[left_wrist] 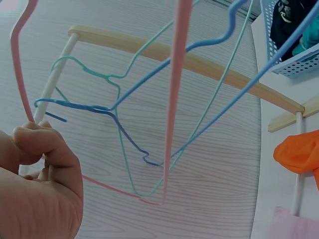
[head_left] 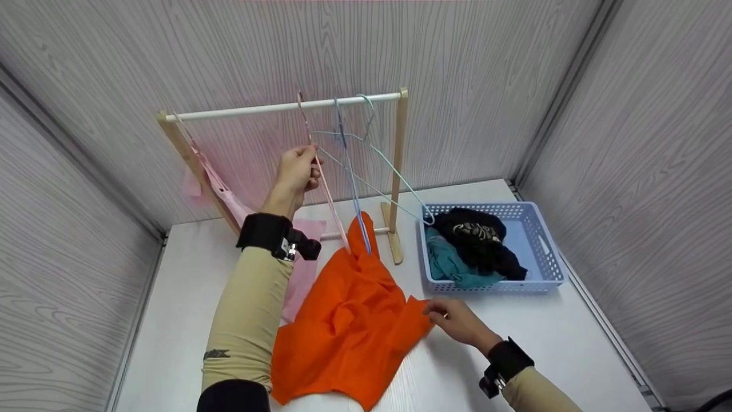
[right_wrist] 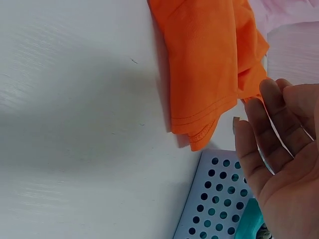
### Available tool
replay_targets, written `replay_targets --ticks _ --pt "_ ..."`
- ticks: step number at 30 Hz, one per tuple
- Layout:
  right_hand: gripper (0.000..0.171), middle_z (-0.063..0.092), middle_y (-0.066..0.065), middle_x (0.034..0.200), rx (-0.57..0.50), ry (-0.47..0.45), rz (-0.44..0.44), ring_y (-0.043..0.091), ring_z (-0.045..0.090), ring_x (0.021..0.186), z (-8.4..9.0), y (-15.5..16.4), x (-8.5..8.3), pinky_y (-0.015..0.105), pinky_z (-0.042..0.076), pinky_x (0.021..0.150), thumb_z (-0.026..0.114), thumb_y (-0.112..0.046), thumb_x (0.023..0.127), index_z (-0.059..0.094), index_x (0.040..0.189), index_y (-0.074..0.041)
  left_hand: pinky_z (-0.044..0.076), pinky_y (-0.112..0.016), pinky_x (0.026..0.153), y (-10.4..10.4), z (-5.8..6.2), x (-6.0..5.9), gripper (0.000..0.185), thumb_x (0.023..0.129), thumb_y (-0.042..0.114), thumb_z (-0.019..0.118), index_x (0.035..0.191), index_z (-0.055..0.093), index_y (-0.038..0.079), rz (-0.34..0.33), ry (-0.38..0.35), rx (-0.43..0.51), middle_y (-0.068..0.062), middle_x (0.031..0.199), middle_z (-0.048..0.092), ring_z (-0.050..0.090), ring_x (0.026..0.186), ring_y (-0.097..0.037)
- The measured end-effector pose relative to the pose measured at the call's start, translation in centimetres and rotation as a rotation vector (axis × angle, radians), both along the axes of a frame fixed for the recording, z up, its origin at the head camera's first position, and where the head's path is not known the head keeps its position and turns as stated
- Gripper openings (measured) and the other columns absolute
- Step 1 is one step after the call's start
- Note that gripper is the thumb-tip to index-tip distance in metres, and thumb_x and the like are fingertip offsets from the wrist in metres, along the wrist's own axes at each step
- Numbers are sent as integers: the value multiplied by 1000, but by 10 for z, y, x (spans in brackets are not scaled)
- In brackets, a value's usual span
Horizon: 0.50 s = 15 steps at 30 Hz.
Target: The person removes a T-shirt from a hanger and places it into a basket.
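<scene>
My left hand [head_left: 296,170] pinches a pink clothes hanger [head_left: 327,186] just below its hook, which is up at the white rail [head_left: 246,110]. The hanger's lower end reaches the neck of an orange shirt [head_left: 354,315] spread on the table. Beside it, a blue hanger [head_left: 350,166] on the rail overlaps the shirt's collar in the head view. A mint green hanger [head_left: 403,180] hangs farther right. My right hand [head_left: 457,321] is at the tip of the shirt's right sleeve [right_wrist: 204,74]; in the right wrist view its fingers are loosely extended, with no cloth between them.
The wooden rack [head_left: 398,149] stands at the back of the white table [head_left: 492,355]. A pink garment [head_left: 229,197] hangs at its left end. To the right, a blue basket [head_left: 546,240] contains black clothing [head_left: 486,240] and teal clothing [head_left: 449,260]. Walls enclose the table's back and sides.
</scene>
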State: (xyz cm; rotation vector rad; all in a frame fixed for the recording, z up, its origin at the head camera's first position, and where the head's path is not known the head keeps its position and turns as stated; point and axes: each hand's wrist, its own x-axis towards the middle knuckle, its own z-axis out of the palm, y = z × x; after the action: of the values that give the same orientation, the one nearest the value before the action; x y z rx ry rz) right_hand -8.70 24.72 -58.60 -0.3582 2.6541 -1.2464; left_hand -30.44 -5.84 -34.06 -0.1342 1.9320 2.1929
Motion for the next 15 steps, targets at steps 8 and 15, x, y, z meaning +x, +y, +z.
replay_targets --ticks 8,15 --pt "16 69 13 103 11 -1 38 16 62 86 -9 -8 -2 25 53 77 55 -10 98 68 105 -4 36 -15 45 -6 -22 5 26 106 27 37 110 52 6 -75 -16 -89 -2 89 54 43 55 -4" --pt "15 68 5 101 60 -44 39 17 59 91 -9 -28 -12 34 53 82 55 -11 98 68 104 -7 39 -17 48 -24 -46 20 36 106 26 38 136 49 10 -170 21 -290 -4 101 53 47 59 -6"
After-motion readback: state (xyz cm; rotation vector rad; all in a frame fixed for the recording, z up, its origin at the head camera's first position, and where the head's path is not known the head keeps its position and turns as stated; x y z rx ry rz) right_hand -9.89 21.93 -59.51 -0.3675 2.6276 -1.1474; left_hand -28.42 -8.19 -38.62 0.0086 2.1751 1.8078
